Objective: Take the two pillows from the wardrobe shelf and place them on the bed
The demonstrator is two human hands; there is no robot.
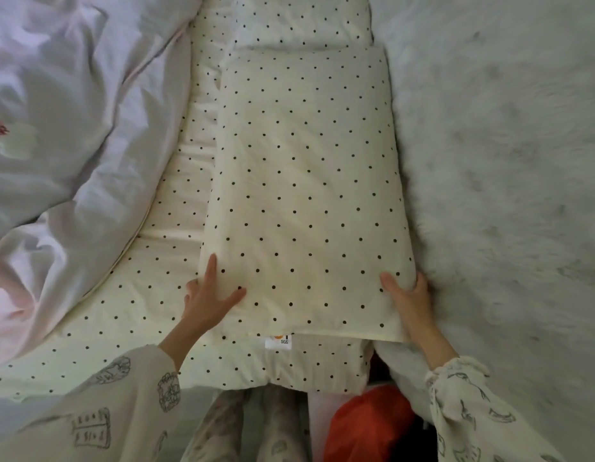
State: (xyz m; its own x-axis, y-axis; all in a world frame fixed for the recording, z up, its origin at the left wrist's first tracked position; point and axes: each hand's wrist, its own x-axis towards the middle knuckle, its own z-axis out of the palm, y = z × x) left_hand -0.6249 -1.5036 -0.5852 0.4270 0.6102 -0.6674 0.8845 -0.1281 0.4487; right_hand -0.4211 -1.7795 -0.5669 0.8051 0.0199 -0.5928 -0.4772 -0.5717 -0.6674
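Note:
A cream pillow with black dots (306, 181) lies lengthwise on the bed (129, 321), whose sheet has the same dotted pattern. A second dotted pillow (302, 18) lies beyond it at the top of the view, touching its far end. My left hand (209, 298) grips the near left corner of the closer pillow, thumb on top and fingers along its side. My right hand (409, 298) grips the near right corner, thumb on top and fingers tucked round the edge. A white label (278, 341) sticks out from under the pillow's near edge.
A crumpled pale pink duvet (66, 128) covers the left side of the bed. A fluffy white blanket (509, 161) fills the right side, against the pillow's edge. A red object (366, 425) sits low beside the bed's near edge.

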